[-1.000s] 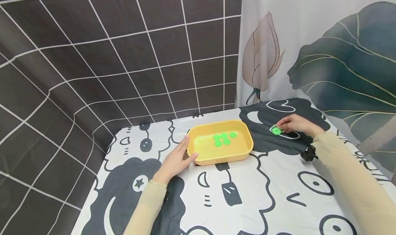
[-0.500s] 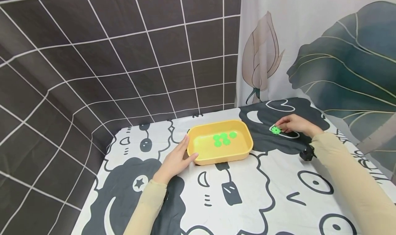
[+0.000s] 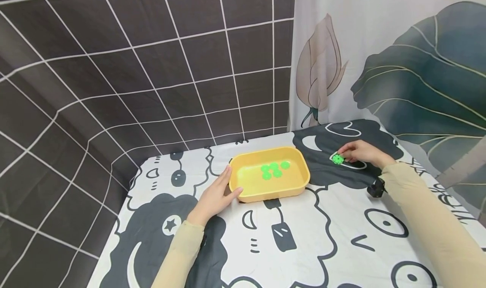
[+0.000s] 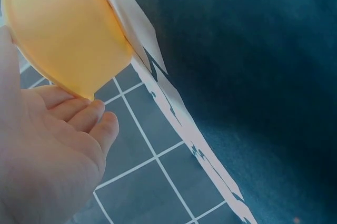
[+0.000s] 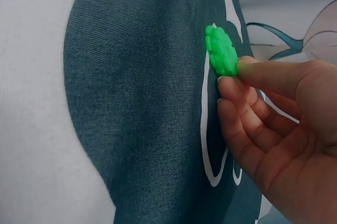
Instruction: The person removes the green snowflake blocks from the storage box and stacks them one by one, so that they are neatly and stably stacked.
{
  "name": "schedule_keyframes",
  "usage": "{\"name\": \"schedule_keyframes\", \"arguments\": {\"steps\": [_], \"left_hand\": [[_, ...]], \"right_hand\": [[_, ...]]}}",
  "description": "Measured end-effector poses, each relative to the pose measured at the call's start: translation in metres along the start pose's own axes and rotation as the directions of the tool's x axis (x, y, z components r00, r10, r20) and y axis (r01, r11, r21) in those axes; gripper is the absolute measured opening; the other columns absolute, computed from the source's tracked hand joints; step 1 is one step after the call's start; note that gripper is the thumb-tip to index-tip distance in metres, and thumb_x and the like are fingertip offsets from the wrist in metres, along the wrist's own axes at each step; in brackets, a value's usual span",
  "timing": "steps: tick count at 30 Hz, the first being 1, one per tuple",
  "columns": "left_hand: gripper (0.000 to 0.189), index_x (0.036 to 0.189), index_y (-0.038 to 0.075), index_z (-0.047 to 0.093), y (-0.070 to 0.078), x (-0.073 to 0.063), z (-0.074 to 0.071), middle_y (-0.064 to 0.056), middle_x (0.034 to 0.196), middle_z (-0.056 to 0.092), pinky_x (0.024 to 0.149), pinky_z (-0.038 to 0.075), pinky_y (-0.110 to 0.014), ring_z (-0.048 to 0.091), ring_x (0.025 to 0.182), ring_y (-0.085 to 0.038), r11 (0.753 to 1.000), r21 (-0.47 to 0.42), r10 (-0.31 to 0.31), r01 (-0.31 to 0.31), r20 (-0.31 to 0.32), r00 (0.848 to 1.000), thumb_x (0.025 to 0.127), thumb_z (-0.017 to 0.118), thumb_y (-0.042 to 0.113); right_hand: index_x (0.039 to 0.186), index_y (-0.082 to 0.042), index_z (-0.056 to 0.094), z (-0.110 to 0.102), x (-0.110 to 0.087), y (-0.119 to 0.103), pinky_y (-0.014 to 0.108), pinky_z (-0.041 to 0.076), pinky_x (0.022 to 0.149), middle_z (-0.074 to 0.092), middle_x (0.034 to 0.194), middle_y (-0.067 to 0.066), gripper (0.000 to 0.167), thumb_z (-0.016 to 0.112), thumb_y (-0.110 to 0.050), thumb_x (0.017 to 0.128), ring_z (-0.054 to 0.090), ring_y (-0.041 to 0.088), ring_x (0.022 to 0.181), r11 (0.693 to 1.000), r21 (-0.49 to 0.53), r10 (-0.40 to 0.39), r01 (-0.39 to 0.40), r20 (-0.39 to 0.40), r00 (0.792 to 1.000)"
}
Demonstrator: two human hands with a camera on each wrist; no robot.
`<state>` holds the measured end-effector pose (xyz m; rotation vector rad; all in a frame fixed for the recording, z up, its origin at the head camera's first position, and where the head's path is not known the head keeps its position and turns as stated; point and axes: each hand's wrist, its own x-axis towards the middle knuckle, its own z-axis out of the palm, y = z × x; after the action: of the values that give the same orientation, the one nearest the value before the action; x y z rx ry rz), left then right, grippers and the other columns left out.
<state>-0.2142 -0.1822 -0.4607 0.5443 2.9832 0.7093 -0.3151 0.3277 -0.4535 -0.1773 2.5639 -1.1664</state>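
smooth plastic tray (image 3: 248,186), plastic disc (image 5: 223,54), matt cloth (image 3: 307,237)

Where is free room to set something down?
Free: cloth between the sleeves, nearer than the yellow tray; also the tray's left floor. Crowded: its middle, with five green pieces; its left rim, by the left hand; and around the right hand.

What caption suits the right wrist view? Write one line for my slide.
A right hand pinches a green scalloped disc, with printed cloth behind.

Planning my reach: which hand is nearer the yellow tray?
Left. The left hand touches the yellow tray at its left end; the right hand, pinching a green piece, is apart to its right.
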Motion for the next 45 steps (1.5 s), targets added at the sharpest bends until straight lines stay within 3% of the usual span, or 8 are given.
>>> {"name": "schedule_keyframes", "arguments": {"steps": [11, 29, 45], "left_hand": [[0.091, 0.161, 0.015, 0.018, 0.0002, -0.0001, 0.0001, 0.006, 0.166, 0.012, 0.121, 0.025, -0.042, 0.023, 0.152, -0.024, 1.000, 0.000, 0.001, -0.001, -0.003, 1.000, 0.095, 0.045, 0.072], [0.090, 0.161, 0.015, 0.019, 0.0006, -0.0003, 0.0010, 0.006, 0.166, 0.013, 0.120, 0.025, -0.044, 0.024, 0.152, -0.025, 1.000, 0.001, 0.001, -0.001, -0.004, 1.000, 0.096, 0.046, 0.071], [0.091, 0.161, 0.011, 0.022, 0.0006, -0.0008, 0.0018, 0.002, 0.167, 0.017, 0.120, 0.027, -0.045, 0.025, 0.151, -0.025, 1.000, -0.007, 0.014, -0.014, -0.020, 1.000, 0.096, 0.047, 0.070]], "right_hand": [[0.117, 0.018, 0.062, 0.0018, 0.0010, 0.0020, 0.028, 0.056, 0.069, 0.069, 0.099, 0.016, 0.027, 0.057, -0.003, 0.099, 0.065, 0.018, 0.082, 0.998, -0.054, -0.040, 0.039, -0.016, 0.999], [0.116, 0.012, 0.066, 0.0048, 0.0049, 0.0059, 0.030, 0.053, 0.068, 0.069, 0.098, 0.013, 0.030, 0.063, -0.013, 0.099, 0.062, 0.020, 0.080, 0.997, -0.077, -0.028, 0.026, -0.030, 0.999], [0.113, 0.011, 0.067, 0.0062, 0.0063, 0.0053, 0.031, 0.052, 0.067, 0.068, 0.095, 0.010, 0.028, 0.062, -0.013, 0.099, 0.060, 0.020, 0.078, 0.995, -0.097, -0.037, 0.034, -0.030, 0.999]]}}
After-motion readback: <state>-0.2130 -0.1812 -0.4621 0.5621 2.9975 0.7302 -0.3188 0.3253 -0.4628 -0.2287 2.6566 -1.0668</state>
